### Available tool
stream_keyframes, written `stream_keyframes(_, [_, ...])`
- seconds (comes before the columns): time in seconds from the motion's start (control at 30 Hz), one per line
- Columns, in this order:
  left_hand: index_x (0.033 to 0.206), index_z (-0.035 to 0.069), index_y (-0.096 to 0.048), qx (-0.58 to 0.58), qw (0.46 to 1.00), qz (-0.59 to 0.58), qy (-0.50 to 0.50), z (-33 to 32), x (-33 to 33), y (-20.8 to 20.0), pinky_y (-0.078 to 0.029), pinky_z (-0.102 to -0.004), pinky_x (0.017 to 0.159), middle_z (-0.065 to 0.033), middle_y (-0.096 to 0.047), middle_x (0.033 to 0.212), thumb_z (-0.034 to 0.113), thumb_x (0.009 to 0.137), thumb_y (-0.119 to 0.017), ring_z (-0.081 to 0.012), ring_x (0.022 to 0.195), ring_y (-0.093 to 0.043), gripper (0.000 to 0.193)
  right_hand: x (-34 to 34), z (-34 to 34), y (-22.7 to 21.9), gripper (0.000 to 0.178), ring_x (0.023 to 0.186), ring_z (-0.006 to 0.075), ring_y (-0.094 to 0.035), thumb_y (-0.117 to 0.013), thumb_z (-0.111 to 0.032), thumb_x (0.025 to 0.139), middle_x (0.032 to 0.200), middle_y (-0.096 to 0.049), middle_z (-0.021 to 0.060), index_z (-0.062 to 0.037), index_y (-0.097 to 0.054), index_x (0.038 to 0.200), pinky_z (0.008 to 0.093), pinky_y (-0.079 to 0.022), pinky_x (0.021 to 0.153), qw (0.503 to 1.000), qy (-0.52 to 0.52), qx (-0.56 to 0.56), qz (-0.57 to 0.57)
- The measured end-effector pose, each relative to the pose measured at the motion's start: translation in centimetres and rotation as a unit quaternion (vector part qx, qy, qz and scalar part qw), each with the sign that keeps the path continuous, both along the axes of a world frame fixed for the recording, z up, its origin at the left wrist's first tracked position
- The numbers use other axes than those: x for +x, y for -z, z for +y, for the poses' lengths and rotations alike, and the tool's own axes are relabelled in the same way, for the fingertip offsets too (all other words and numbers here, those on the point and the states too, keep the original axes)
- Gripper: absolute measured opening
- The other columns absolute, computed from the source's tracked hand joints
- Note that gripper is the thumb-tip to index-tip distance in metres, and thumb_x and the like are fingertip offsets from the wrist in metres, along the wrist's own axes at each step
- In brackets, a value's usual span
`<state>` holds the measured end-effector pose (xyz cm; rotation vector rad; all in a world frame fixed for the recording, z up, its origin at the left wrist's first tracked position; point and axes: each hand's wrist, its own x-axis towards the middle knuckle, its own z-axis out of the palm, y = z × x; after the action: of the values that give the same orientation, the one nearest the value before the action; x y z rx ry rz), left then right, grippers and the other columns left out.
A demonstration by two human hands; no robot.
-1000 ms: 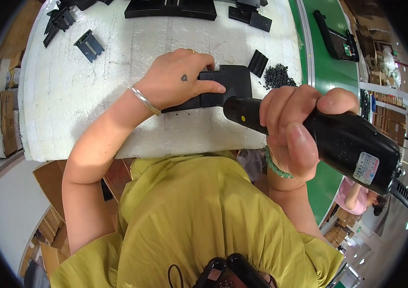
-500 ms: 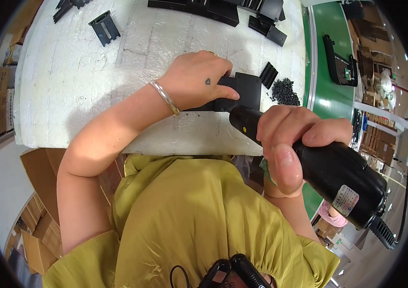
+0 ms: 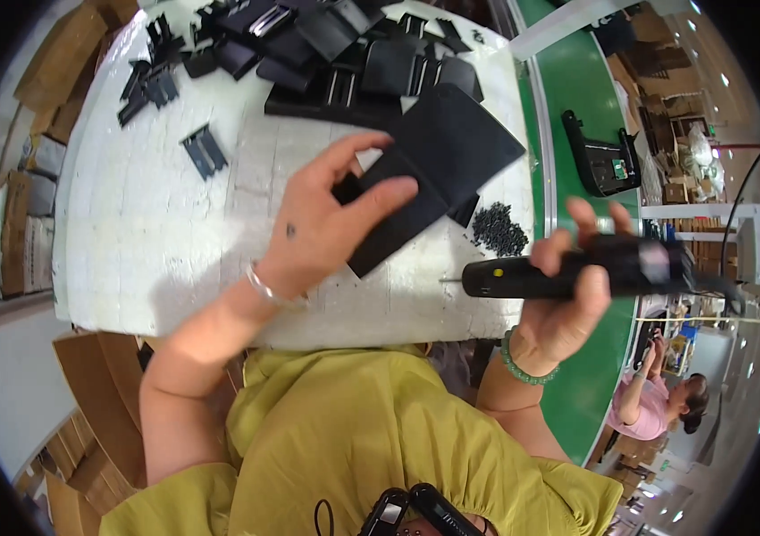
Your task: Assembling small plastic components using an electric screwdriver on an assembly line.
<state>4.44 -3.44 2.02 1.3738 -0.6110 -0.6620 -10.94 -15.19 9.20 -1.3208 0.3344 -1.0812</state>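
My left hand (image 3: 308,223) grips a flat black plastic part (image 3: 451,147) by its near left side, thumb on top. The part is tilted above the white table. In my right hand (image 3: 567,308) lies a black electric screwdriver (image 3: 527,279), its thin bit pointing left, apart from the part. Some right fingers are lifted and blurred. Between the part and the screwdriver, a heap of small black screws (image 3: 499,230) lies on the table. A small black piece (image 3: 466,212) beside the heap is partly hidden under the held part.
Many black plastic parts (image 3: 317,45) are piled at the far side. A dark bracket (image 3: 205,151) lies alone at left. A green surface (image 3: 567,98) runs along the right, bearing a black housing (image 3: 608,165). A person in pink (image 3: 646,404) is beyond. An open cardboard box (image 3: 98,375) stands lower left.
The black part has been raised off the table and turned in my left hand. My right hand has drawn the screwdriver away from it and swung it level. The view has shifted toward the far side.
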Motion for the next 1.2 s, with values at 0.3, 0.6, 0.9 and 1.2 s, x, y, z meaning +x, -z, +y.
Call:
stream_keyframes(0.3, [0.131, -0.002, -0.036, -0.139, 0.921, 0.319, 0.177, 1.0, -2.9, -2.5, -0.041, -0.0265, 0.088, -0.0063, -0.057, 0.099, 0.0, 0.08, -0.06, -0.0129, 0.098, -0.054, 0.056, -1.2, 1.4, 2.0, 0.058, 0.098, 0.0186, -0.054, -0.077, -0.002, 0.064, 0.106, -0.056, 0.0091, 0.002, -0.048, 0.114, 0.0321, -0.042, 0.089, 0.98, -0.104, 0.07, 0.153])
stream_keyframes(0.6, [0.109, -0.007, -0.048, -0.074, 0.908, 0.325, 0.254, 8.1, 0.7, -3.4, -0.044, -0.0266, 0.08, -0.0162, -0.057, 0.099, 0.008, 0.066, -0.057, -0.0222, 0.096, -0.055, 0.046, -3.1, 1.2, 0.8, 0.056, 0.101, 0.0191, -0.053, -0.075, 0.002, 0.065, 0.11, -0.055, 0.0101, 0.0027, -0.047, 0.113, 0.0324, -0.044, 0.086, 0.951, -0.258, 0.031, 0.166])
stream_keyframes(0.9, [0.097, 0.002, -0.061, 0.027, 0.98, 0.183, -0.067, 10.7, -2.1, -2.1, -0.044, -0.0202, 0.068, 0.0013, -0.06, 0.078, -0.002, 0.076, -0.067, -0.0043, 0.073, -0.054, 0.022, 0.3, 3.0, 2.3, 0.059, 0.102, 0.0248, -0.057, -0.064, 0.002, 0.072, 0.12, -0.052, 0.0186, -0.0012, -0.036, 0.125, 0.034, -0.044, 0.085, 0.934, -0.256, 0.156, 0.194])
stream_keyframes(1.2, [0.119, -0.001, -0.052, 0.53, 0.805, -0.126, -0.235, 32.3, 11.3, 1.1, -0.045, -0.0271, 0.082, -0.0095, -0.061, 0.106, 0.018, 0.085, -0.064, -0.0155, 0.093, -0.058, 0.041, -3.4, -4.2, 2.3, 0.051, 0.057, 0.0156, -0.046, -0.055, -0.004, 0.074, 0.062, -0.042, 0.0039, -0.0002, -0.036, 0.121, 0.0305, -0.043, 0.061, 0.994, -0.036, 0.099, 0.003])
